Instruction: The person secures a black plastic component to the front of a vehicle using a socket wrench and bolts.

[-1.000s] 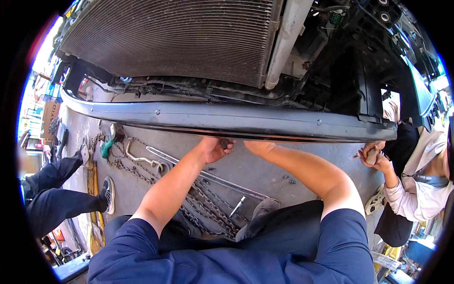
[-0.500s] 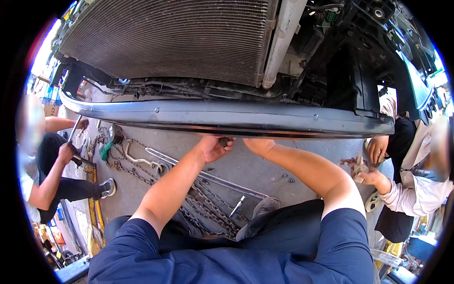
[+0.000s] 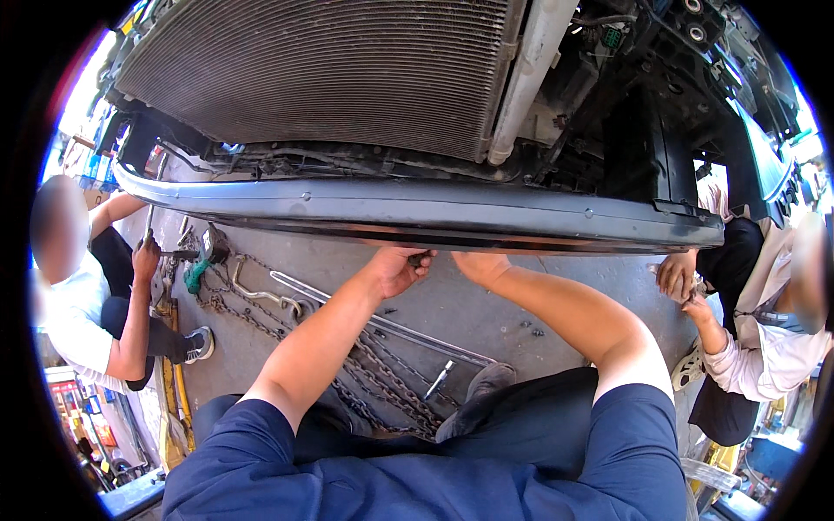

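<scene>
One bar (image 3: pixel 417 213) sits just above two hands, left hand (image 3: pixel 398 269) and right hand (image 3: pixel 478 265), with one radiator (image 3: pixel 321 74) farther up, one chain (image 3: pixel 365 373) below them, and two co-workers either side.

A long dark-grey metal crossbeam (image 3: pixel 417 217) spans the car's open front — horizontal, slightly bowed, beneath the radiator, with scuffed lower edge.
</scene>
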### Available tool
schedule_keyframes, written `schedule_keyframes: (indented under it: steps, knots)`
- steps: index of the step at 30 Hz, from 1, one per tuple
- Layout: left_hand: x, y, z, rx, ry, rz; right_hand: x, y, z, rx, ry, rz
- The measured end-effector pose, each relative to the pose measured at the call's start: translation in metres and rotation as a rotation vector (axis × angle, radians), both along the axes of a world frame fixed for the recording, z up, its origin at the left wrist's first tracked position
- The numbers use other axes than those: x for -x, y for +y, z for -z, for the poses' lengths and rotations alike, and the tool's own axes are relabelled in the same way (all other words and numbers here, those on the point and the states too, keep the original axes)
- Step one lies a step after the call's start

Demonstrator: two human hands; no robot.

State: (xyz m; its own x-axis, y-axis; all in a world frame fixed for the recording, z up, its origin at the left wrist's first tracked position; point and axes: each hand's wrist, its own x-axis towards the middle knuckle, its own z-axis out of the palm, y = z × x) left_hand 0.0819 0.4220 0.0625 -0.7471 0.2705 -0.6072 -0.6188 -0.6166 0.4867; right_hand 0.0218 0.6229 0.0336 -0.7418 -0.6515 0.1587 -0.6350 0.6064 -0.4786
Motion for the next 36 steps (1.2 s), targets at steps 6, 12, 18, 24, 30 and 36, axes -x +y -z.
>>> schedule_keyframes:
  steps: [6, 12, 18, 24, 30, 36]
  knots:
    - [0.001, 0.001, 0.005, 0.204, 0.033, -0.002, -0.003, 0.002, -0.002, 0.076, 0.101, 0.027]
    - [0.006, -0.001, 0.014, 0.215, 0.138, 0.049, -0.002, 0.009, 0.002, -0.02, 0.272, 0.026]
    - [0.0, -0.007, 0.02, 0.499, 0.177, 0.096, -0.012, 0.009, 0.003, -0.183, -0.022, 0.152]
    - [0.013, 0.006, 0.022, 0.445, 0.303, 0.085, -0.008, 0.018, -0.015, 0.083, 0.297, 0.088]
    - [0.012, 0.004, 0.01, 0.42, 0.257, 0.194, -0.025, 0.012, -0.035, 0.163, -0.147, 0.135]
    - [0.013, 0.0, -0.004, 0.478, 0.196, 0.304, -0.036, 0.0, -0.08, 0.038, -0.284, 0.037]
